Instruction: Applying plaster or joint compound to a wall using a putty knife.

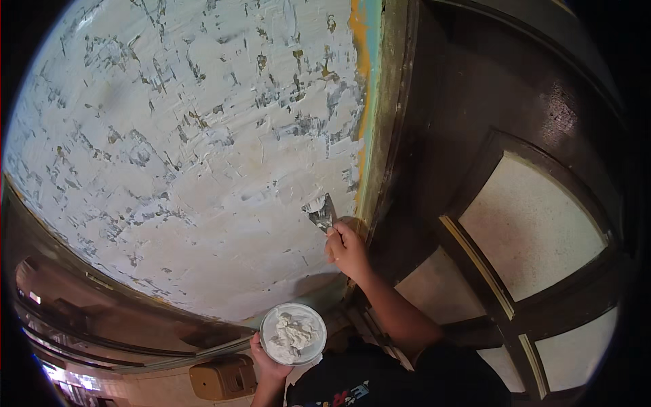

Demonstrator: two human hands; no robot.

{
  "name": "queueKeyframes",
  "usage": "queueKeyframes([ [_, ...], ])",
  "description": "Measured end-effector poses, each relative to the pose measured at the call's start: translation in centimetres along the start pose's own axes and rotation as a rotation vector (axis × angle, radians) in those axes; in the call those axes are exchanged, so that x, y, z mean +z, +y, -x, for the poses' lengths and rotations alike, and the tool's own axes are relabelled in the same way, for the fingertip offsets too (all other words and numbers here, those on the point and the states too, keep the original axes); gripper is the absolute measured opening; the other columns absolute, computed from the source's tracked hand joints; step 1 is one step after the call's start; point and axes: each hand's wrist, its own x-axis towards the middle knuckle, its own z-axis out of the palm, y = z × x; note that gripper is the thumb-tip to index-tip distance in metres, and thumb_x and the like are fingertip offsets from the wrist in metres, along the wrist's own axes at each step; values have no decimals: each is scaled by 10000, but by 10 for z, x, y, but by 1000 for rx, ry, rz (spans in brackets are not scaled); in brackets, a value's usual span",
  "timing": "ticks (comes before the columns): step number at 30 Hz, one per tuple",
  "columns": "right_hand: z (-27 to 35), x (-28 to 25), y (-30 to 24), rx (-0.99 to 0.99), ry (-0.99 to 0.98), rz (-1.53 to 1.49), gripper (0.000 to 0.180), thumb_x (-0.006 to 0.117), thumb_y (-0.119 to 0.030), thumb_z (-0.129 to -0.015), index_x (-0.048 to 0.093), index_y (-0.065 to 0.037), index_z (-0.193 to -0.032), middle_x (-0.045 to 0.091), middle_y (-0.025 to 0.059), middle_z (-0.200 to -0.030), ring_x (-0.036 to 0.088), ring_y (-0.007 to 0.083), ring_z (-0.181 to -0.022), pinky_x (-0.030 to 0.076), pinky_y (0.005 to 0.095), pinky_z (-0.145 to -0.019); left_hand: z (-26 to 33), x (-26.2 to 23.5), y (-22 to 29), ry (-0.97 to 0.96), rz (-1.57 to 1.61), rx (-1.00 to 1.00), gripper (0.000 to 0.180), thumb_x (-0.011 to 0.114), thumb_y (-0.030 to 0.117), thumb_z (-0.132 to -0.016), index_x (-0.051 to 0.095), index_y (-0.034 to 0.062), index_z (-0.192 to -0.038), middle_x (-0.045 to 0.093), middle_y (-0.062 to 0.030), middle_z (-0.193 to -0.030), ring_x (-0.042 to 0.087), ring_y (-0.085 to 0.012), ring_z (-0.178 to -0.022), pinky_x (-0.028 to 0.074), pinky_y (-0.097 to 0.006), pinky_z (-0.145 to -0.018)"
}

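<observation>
My right hand (348, 253) is closed round the handle of a putty knife (321, 216), whose blade carries white putty and lies against or very near the wall. The wall (224, 251) is coated in rough white filler, with grey and brownish patches showing through, mostly higher up. Low in front of me, my left hand (271, 363) grips a round white tub (269, 337) by its side. A lumpy heap of white putty (296, 334) sits inside the tub. The tub hides part of the left fingers.
Along the wall's right edge runs a strip of orange and pale green paint (366, 61) beside a wooden frame (390, 115). A dark wooden door (461, 88) with pale panels (536, 224) stands to the right. On the tiled floor (159, 383) below is a brown plastic stool (220, 378).
</observation>
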Motion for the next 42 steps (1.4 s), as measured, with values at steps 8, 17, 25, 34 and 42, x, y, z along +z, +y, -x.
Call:
queueKeyframes([
  [8,12,-4,23,33,9,52,221,462,-204,-994,521,-28,-874,554,40,-623,530,111,-482,428,273,-474,2,-9,-2,-41,51,-31,743,501,533,-793,483,43,-1351,527,-165,-1348,504,-373,-1223,386,-517,-1051],
  [17,23,-7,25,-207,92,-5,243,442,-187,-998,491,-43,-808,486,26,-570,485,129,-498,396,300,-490,9,-11,-6,-13,20,1,725,497,531,-798,489,58,-1347,538,-161,-1337,518,-367,-1208,403,-523,-1031],
  [25,-28,2,14,-178,127,205,360,502,-307,-990,549,-31,-764,502,50,-555,518,166,-508,411,342,-509,9,-12,-8,-53,33,-33,726,503,532,-795,485,72,-1357,528,-163,-1348,508,-369,-1220,398,-527,-1034],
  [34,-26,-7,52,-155,101,297,383,515,-317,-991,564,12,-802,496,25,-560,500,97,-494,417,282,-480,17,-7,-10,-2,9,3,712,466,533,-808,488,78,-1355,536,-155,-1341,511,-370,-1215,399,-527,-1033],
  [42,16,1,53,-366,234,246,232,529,-209,-958,546,-25,-818,523,150,-594,546,349,-560,419,424,-539,18,-9,-11,-55,65,-3,722,502,506,-806,482,34,-1352,535,-170,-1342,521,-374,-1207,405,-511,-1038],
])
